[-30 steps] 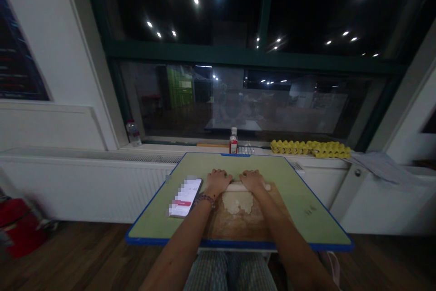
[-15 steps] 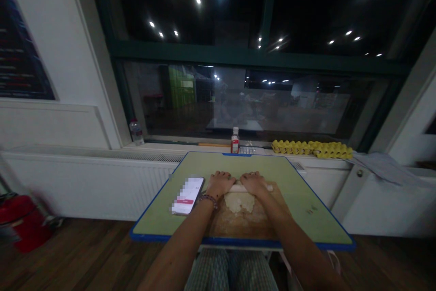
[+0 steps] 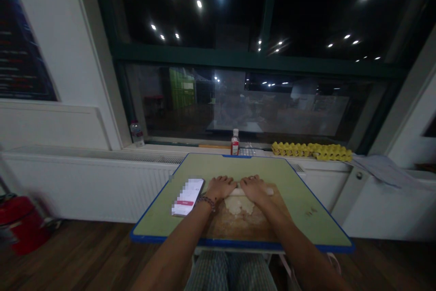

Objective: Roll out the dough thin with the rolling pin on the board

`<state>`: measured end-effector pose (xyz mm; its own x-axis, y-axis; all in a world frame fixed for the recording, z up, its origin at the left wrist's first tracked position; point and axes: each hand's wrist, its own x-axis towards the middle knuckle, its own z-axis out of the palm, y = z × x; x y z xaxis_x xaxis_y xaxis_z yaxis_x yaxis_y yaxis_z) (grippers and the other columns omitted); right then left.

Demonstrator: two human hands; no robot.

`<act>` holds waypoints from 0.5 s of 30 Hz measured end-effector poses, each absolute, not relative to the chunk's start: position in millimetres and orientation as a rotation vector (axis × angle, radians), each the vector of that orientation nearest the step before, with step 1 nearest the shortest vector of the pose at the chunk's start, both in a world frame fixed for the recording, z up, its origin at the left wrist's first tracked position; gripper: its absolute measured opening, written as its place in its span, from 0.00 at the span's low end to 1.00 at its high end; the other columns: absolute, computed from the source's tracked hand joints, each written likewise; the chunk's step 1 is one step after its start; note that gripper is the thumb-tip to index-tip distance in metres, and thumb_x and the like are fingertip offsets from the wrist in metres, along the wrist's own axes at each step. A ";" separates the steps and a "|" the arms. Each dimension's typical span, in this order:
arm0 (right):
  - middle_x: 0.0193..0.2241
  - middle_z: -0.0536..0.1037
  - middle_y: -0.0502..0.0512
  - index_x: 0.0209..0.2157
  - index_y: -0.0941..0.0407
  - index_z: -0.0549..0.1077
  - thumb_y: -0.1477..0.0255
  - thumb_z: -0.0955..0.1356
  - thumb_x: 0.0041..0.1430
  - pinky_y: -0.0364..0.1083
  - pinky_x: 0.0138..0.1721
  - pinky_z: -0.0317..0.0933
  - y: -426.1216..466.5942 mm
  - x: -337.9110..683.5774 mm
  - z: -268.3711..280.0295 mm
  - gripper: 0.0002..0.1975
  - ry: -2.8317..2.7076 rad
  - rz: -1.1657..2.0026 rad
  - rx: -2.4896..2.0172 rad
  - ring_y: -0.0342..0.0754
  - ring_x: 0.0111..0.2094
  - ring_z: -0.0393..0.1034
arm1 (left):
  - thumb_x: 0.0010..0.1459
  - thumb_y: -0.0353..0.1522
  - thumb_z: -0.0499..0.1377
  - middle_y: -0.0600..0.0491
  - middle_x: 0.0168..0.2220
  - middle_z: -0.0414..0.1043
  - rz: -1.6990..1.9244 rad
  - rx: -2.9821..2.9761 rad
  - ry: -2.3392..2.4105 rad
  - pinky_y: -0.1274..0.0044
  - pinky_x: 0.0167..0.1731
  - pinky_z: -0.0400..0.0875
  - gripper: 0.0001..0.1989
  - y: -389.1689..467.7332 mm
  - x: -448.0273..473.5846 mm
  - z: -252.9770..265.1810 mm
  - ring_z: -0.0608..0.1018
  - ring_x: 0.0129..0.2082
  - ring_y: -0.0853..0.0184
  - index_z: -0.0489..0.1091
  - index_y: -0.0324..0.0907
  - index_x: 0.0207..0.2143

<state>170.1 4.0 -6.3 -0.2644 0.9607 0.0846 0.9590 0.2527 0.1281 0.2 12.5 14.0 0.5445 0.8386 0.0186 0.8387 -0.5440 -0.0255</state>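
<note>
A pale rolling pin (image 3: 236, 191) lies crosswise over a flattened sheet of dough (image 3: 238, 205) with a ragged near edge. My left hand (image 3: 221, 187) is curled over the left part of the pin, and a beaded bracelet circles that wrist. On the pin's right part rests my right hand (image 3: 254, 188), with its fingers bent over the far side. Between the hands a short stretch of pin shows, and its right end sticks out. Beneath the dough is a brown wooden board (image 3: 238, 229), dusted with flour.
A lit phone (image 3: 188, 197) lies left of the board on the green table (image 3: 306, 218) with blue edging. Along the windowsill stand a red-labelled bottle (image 3: 235, 142), yellow egg trays (image 3: 311, 150) and a clear bottle (image 3: 136, 133). A white radiator (image 3: 85, 191) is behind the table.
Both hands and the rolling pin have shifted slightly towards me over the dough. The view has tilted a little, and the phone stays in its place.
</note>
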 end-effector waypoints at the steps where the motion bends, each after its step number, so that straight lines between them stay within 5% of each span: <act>1: 0.49 0.75 0.58 0.50 0.56 0.72 0.67 0.63 0.67 0.57 0.55 0.59 3.8 169.9 -7.3 0.14 2.484 0.250 1.899 0.52 0.51 0.68 | 0.69 0.36 0.47 0.50 0.57 0.70 -0.014 -2.734 -1.498 0.59 0.53 0.65 0.16 12.0 0.2 14.0 0.70 0.58 0.55 0.71 0.51 0.50; 15: 0.50 0.77 0.65 0.49 0.59 0.75 0.74 0.59 0.65 0.53 0.57 0.54 -16.8 163.0 -8.7 0.17 2.560 0.359 1.967 0.55 0.54 0.67 | 0.68 0.45 0.38 0.48 0.64 0.62 -0.175 -2.652 -1.690 0.56 0.61 0.53 0.28 8.9 1.2 -2.7 0.62 0.64 0.53 0.63 0.49 0.62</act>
<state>163.0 -16.8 -8.7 -0.2633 0.9399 0.2173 0.9635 0.2447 0.1090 1.2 8.9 -2.7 0.4179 0.9041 0.0890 0.9032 -0.4241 0.0666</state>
